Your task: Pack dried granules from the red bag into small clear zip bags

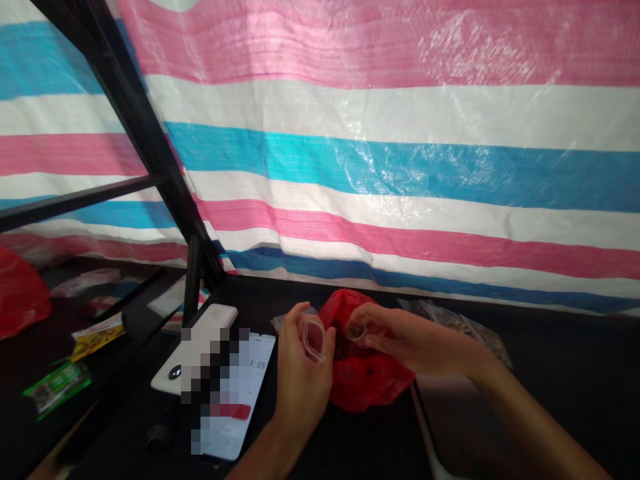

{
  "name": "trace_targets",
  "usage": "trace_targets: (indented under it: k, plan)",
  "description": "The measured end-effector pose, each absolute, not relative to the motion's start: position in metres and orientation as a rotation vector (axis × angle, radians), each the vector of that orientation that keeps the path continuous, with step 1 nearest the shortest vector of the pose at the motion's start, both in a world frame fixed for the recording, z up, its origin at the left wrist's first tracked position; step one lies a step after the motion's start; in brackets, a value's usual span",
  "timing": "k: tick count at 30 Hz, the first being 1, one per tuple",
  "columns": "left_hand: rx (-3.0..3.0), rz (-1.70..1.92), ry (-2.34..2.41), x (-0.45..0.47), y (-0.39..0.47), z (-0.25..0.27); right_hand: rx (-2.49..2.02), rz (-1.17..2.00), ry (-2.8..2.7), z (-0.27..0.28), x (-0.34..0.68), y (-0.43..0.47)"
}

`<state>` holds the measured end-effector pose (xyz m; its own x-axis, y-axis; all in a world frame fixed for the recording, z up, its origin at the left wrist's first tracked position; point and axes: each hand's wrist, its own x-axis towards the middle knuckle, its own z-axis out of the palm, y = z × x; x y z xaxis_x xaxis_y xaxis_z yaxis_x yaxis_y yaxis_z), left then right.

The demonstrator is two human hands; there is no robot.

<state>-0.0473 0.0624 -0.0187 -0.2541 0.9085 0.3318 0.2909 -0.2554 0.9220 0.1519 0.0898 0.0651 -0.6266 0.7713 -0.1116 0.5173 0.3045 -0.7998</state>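
Note:
My left hand [303,380] is closed around a small clear plastic bag [314,340], whose mouth is spread and faces up. To its right, my right hand [393,333] pinches a small clear cup-like scoop [356,331] with brownish bits in it. The scoop is over a red plastic bag [373,387] with its top spread wide. Dark loose pieces [344,348] show inside the red bag, too blurred to name. Both hands are close together at the red bag, the left at its left side and the right above it.
A phone [255,373] with a lit screen and a white device [213,327] lie at left. Clear bags of brown pieces [480,327] and a dark flat panel [465,420] are at right. Yellow [100,337] and green packets [60,387] lie beyond a black metal frame [135,133]. Striped sheeting [400,113] hangs behind.

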Motion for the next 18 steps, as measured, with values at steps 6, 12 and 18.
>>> trace_targets:
  k: [6,12,18]
  plan:
    - [1.557,1.351,1.455,-0.049,0.059,-0.021,-1.105,0.979,-2.271,0.091,0.136,0.074]
    - [1.561,1.292,1.426,-0.048,0.059,-0.022,-1.030,0.514,-2.480,0.080,0.112,0.066]
    - [1.546,1.332,1.431,-0.046,0.061,-0.017,-1.029,0.305,-2.384,0.076,0.117,0.073]
